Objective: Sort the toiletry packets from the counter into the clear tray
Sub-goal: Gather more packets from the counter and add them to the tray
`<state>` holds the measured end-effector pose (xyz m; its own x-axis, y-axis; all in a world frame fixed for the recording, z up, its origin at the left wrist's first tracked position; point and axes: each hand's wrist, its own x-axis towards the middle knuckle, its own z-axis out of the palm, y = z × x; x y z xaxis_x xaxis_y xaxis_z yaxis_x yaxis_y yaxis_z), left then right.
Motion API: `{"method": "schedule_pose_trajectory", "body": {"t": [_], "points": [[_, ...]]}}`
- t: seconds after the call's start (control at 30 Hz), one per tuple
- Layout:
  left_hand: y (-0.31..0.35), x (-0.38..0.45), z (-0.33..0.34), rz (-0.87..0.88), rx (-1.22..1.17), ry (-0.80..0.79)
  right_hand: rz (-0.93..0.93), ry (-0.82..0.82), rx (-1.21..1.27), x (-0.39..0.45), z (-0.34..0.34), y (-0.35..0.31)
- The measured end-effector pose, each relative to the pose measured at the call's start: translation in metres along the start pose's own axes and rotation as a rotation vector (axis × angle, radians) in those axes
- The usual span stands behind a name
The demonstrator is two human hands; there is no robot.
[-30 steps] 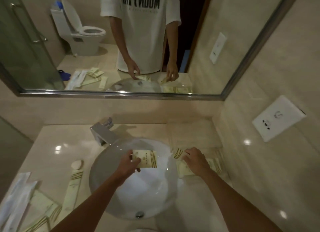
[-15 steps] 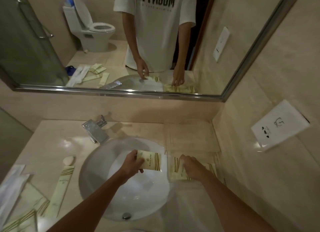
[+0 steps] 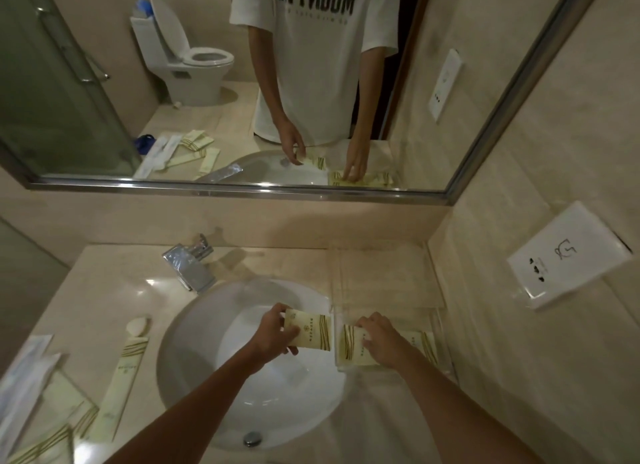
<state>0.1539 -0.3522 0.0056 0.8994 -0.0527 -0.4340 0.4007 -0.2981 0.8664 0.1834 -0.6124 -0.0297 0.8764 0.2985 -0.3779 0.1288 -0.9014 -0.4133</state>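
Left hand (image 3: 273,332) pinched a light, slippery packet (image 3: 308,330) at its nine-o'clock edge; right hand (image 3: 381,342) pressed flat-fingered on a tray (image 3: 440,325) packet (image 3: 353,349)

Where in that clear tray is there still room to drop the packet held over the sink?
The clear tray looks bare in its far part, toward the mirror. Its near end is crowded: packets lie there under the right hand. The left hand holds its packet over the basin, just left of the tray.
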Motion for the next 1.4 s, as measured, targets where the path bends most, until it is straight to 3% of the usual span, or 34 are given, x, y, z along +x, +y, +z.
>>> {"method": "schedule_pose_trajectory", "body": {"t": [0.4, 0.6, 0.8, 1.13, 1.4], "points": [[-0.003, 0.008, 0.005, -0.026, -0.014, -0.039, 0.006, 0.008, -0.07, -0.002, 0.0, 0.001], [0.001, 0.021, 0.029, -0.02, 0.168, -0.045, 0.036, 0.142, -0.113, -0.008, -0.03, 0.02], [0.012, 0.039, 0.071, 0.021, 0.368, -0.195, 0.13, 0.212, -0.096, -0.02, -0.052, 0.05], [0.007, 0.056, 0.106, 0.181, 0.786, -0.216, 0.224, 0.18, -0.009, -0.032, -0.046, 0.068], [0.007, 0.052, 0.112, 0.258, 0.974, -0.225, 0.225, 0.161, 0.008, -0.026, -0.047, 0.066]]}}
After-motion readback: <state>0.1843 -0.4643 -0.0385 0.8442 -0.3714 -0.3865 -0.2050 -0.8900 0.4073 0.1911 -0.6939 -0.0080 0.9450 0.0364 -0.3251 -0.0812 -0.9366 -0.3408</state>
